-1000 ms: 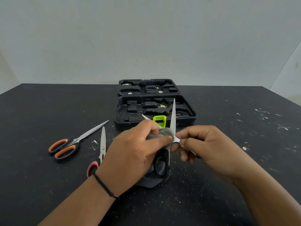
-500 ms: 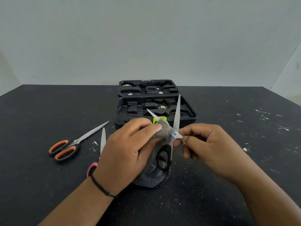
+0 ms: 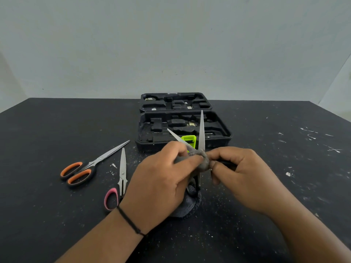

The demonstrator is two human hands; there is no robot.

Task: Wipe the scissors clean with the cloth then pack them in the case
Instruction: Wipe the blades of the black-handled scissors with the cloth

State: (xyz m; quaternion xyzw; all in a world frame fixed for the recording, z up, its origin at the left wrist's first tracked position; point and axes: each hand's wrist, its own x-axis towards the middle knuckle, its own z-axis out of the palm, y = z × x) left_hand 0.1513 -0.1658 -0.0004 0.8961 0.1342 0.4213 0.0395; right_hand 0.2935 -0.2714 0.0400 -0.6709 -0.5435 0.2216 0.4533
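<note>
A pair of black-handled scissors [image 3: 201, 133] stands spread, both blades pointing up and away in front of the open black case [image 3: 182, 128]. My right hand [image 3: 245, 175] grips one black handle. My left hand [image 3: 161, 181] pinches the grey cloth [image 3: 202, 161] against the blades near the pivot. The rest of the cloth [image 3: 187, 206] hangs down to the table under my hands. The second handle is mostly hidden behind my left hand.
Orange-handled scissors [image 3: 83, 168] and pink-handled scissors [image 3: 118, 183] lie shut on the black table [image 3: 47, 205] to the left. A green latch [image 3: 189, 140] sits on the case's front wall. White flecks speckle the table at the right.
My left hand has slid the cloth along the blades toward the pivot and my right hand. The scissors stay spread and have shifted slightly right.
</note>
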